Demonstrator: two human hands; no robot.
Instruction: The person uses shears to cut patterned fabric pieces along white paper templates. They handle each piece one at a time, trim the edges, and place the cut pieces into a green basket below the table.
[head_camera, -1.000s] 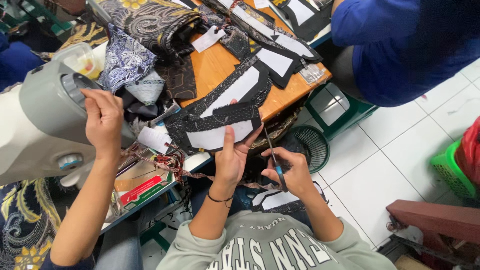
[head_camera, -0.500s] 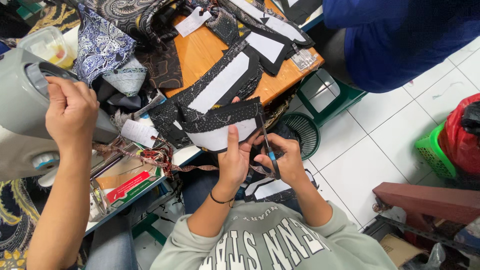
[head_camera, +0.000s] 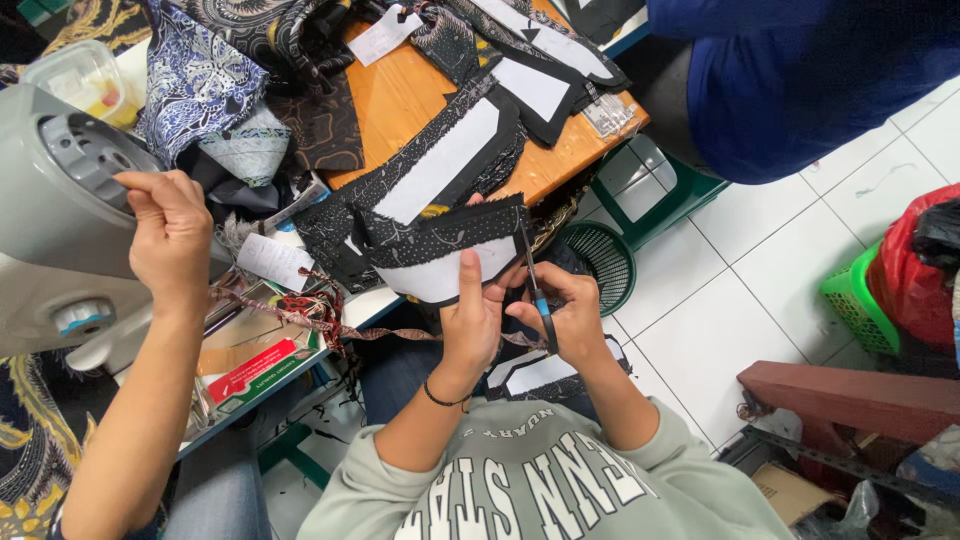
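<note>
- left hand (head_camera: 470, 320) has its grip closed on the dark dotted fabric piece (head_camera: 445, 255), thumb up against the white paper backing, holding it just off the near edge of the orange counter (head_camera: 400, 100)
- right hand (head_camera: 570, 315) is gripping a pair of scissors (head_camera: 535, 285) with a blue handle, blades pointing up along the right edge of that fabric piece
- more dark fabric strips with white backing (head_camera: 450, 160) are lying on the counter, right behind the held piece
- a green mesh bin (head_camera: 600, 262) sits on the floor just right of the fabric piece, can't tell what's in it
- left of the fabric piece another person's hand (head_camera: 170, 235) is on the wheel of a grey sewing machine (head_camera: 60, 220)
- clear plastic tub (head_camera: 85, 80) far left of the counter, something yellowish inside, too blurry to tell
- green basket (head_camera: 855, 300) far right holds a red bag (head_camera: 915, 270)
</note>
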